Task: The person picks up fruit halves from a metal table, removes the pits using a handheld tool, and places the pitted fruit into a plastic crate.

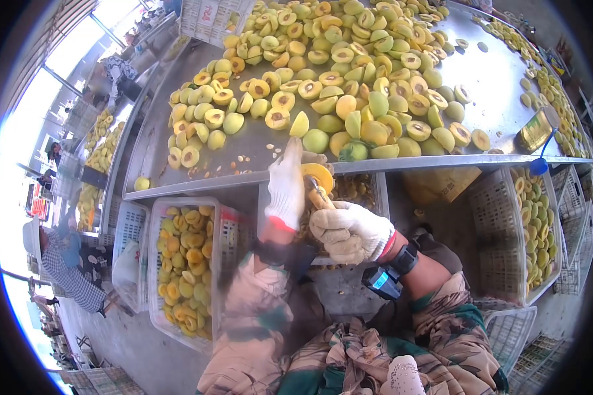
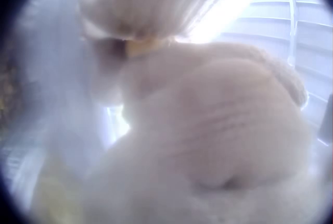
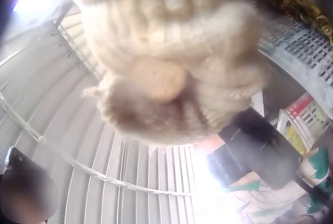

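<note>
Clamping a tool (image 1: 320,199) with fingers of the right hand (image 1: 350,232) at five o'clock, pinching a yellow fruit (image 1: 319,174) near centre with those of the left hand (image 1: 285,187). Flanked at eight by a crate (image 1: 225,227), backed at twelve by fruit-heaped tabletop (image 1: 158,155).

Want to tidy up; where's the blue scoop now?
In the head view, the blue scoop is on the right, at the near edge of the table, beside the tin.
</note>
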The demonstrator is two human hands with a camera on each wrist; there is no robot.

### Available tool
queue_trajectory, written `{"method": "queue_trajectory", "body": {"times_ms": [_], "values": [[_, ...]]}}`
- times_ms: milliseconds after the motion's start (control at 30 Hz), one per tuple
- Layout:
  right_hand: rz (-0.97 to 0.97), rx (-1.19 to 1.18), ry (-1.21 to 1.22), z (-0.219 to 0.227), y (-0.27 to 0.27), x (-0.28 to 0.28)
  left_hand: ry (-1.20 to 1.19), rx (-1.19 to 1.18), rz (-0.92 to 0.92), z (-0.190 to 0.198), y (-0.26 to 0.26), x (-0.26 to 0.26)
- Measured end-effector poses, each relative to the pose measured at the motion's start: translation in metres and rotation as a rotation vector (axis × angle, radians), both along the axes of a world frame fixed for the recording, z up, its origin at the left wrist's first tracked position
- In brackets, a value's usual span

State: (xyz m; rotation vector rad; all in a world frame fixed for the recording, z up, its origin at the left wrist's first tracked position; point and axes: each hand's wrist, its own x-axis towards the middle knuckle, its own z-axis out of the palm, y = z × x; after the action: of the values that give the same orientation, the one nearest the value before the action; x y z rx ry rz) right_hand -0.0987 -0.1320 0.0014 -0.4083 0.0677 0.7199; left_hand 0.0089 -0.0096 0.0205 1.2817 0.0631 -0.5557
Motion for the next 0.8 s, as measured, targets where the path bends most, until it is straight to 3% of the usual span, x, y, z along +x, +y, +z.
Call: {"method": "queue_trajectory", "body": {"times_ms": [133, 167, 333, 367, 433, 533, 633, 767, 800], "values": [[0.045, 0.185, -0.001, -0.009, -0.003, 0.004, 0.193, -0.3, -0.074, -0.003, 0.005, -0.004], [0.031, 0.059, -0.012, -0.006, -0.003, 0.002, 0.225, -0.382, -0.088, -0.002, 0.005, -0.006], [0.062, -0.403, -0.098, 0.009, 0.003, 0.0, -0.087, 0.079, 0.032, -0.008, 0.008, -0.008], [0.055, -0.274, -0.062, 0.006, 0.003, -0.001, -0.174, 0.196, 0.058, -0.009, 0.008, -0.006], [0.043, -0.021, 0.001, -0.005, 0.002, -0.001, -0.08, 0.077, -0.009, -0.003, 0.012, -0.011], [0.073, 0.084, 0.073, -0.014, 0.005, 0.003, 0.044, -0.037, -0.045, -0.002, 0.017, -0.008], [0.089, -0.121, -0.052, -0.007, 0.009, 0.003, 0.074, -0.055, -0.026, -0.007, 0.021, -0.004], [0.007, -0.148, 0.01, 0.001, 0.018, 0.003, 0.158, -0.123, 0.007, 0.002, 0.026, -0.009], [0.012, -0.054, 0.02, -0.007, 0.019, 0.005, 0.188, -0.146, 0.011, 0.004, 0.026, -0.01]]}}
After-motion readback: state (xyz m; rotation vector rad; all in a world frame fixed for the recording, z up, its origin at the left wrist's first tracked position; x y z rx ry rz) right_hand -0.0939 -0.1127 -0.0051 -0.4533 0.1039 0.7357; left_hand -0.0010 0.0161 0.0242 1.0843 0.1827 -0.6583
